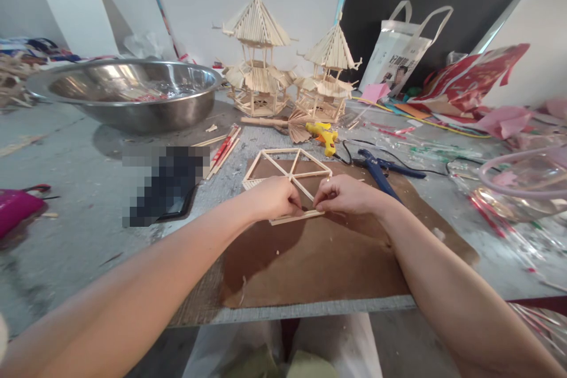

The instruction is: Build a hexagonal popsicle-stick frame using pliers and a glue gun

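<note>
On the brown sheet [310,266], one six-sided stick frame [290,176] lies before you. Your two hands work its near edge: left hand [281,198] and right hand [343,194] both have fingertips pinched together on it, close to each other. Around the frame sit two stick pavilions [258,80] at twelve o'clock, one yellow glue gun [325,139] at one, one blue tool [381,174] at three and one metal basin [150,97] at ten. Bare sheet opens toward six, nearly to the table [201,301] edge.
</note>
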The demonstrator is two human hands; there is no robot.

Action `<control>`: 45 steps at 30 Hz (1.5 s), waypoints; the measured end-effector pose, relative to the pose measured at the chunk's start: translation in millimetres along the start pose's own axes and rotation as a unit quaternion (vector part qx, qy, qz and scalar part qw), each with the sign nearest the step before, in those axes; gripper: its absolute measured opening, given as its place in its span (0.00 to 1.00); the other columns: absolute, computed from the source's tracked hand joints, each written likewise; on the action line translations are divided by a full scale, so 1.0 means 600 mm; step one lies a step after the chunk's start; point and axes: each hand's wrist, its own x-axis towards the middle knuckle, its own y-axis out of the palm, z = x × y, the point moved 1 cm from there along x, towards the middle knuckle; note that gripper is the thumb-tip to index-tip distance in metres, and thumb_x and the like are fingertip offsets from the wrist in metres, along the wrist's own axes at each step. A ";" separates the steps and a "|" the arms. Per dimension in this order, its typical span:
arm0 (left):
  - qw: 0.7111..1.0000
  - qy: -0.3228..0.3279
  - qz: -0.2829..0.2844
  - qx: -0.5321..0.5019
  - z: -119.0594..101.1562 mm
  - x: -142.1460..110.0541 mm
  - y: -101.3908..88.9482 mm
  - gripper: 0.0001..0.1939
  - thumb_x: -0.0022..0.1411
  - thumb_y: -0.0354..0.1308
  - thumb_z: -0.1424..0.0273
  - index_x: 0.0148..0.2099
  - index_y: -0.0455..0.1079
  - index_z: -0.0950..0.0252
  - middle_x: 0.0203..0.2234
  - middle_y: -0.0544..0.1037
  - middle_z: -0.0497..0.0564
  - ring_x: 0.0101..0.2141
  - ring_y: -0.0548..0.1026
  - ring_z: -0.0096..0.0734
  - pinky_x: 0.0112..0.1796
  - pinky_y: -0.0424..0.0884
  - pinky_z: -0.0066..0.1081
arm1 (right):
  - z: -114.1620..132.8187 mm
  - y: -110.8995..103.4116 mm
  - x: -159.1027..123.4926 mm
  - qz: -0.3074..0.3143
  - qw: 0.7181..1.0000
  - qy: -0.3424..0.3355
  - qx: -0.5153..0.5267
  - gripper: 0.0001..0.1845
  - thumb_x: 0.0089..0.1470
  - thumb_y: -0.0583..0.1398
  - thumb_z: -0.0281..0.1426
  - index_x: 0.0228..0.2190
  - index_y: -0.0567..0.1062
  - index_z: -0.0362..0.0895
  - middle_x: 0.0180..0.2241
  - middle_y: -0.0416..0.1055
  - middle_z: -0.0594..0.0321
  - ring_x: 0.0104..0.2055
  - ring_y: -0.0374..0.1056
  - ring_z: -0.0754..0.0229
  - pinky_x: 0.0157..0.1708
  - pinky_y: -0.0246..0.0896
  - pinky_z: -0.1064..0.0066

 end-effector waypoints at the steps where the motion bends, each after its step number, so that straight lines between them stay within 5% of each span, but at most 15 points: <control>1: 1.000 -0.003 -0.001 0.001 0.000 0.000 0.000 0.11 0.46 0.56 0.62 0.30 0.75 0.61 0.25 0.78 0.47 0.25 0.70 0.26 0.25 0.58 0.25 | 0.001 0.000 0.000 0.001 1.000 0.000 -0.003 0.08 0.43 0.58 0.30 0.27 0.77 0.43 0.25 0.70 0.65 0.29 0.64 0.65 0.30 0.55 0.75; 16: 1.000 -0.026 0.001 0.016 -0.006 -0.001 -0.004 0.12 0.46 0.56 0.62 0.31 0.75 0.61 0.26 0.78 0.48 0.25 0.70 0.28 0.26 0.58 0.26 | -0.002 -0.011 -0.003 -0.045 0.995 0.046 0.078 0.08 0.45 0.56 0.30 0.27 0.74 0.42 0.25 0.71 0.65 0.29 0.65 0.65 0.30 0.57 0.75; 23: 1.000 -0.026 -0.006 0.006 -0.007 -0.005 -0.003 0.11 0.46 0.56 0.62 0.29 0.75 0.61 0.23 0.77 0.47 0.24 0.69 0.27 0.25 0.58 0.25 | -0.036 -0.014 0.006 -0.213 0.968 0.099 0.083 0.10 0.44 0.56 0.34 0.27 0.74 0.41 0.24 0.70 0.65 0.26 0.63 0.65 0.29 0.57 0.73; 31: 1.000 -0.026 -0.017 0.005 -0.005 -0.005 -0.001 0.10 0.47 0.55 0.64 0.28 0.74 0.61 0.22 0.76 0.47 0.24 0.69 0.27 0.25 0.58 0.26 | -0.094 -0.029 0.019 -0.394 0.888 0.202 0.121 0.15 0.44 0.54 0.36 0.31 0.73 0.41 0.27 0.72 0.61 0.26 0.66 0.63 0.26 0.59 0.73; 39: 0.999 -0.015 -0.024 -0.015 0.000 -0.008 -0.006 0.12 0.49 0.52 0.65 0.31 0.74 0.65 0.25 0.76 0.49 0.25 0.70 0.28 0.25 0.58 0.25 | -0.117 -0.082 0.081 -0.343 0.888 0.306 0.021 0.14 0.44 0.55 0.39 0.27 0.74 0.42 0.27 0.73 0.56 0.33 0.69 0.55 0.29 0.59 0.69; 45: 0.998 -0.030 -0.029 -0.057 0.007 -0.009 -0.007 0.14 0.48 0.52 0.64 0.30 0.74 0.67 0.20 0.72 0.48 0.22 0.67 0.26 0.24 0.58 0.24 | -0.122 -0.094 0.150 -0.320 0.873 0.366 -0.032 0.25 0.37 0.61 0.43 0.34 0.74 0.39 0.39 0.71 0.46 0.43 0.66 0.47 0.36 0.60 0.65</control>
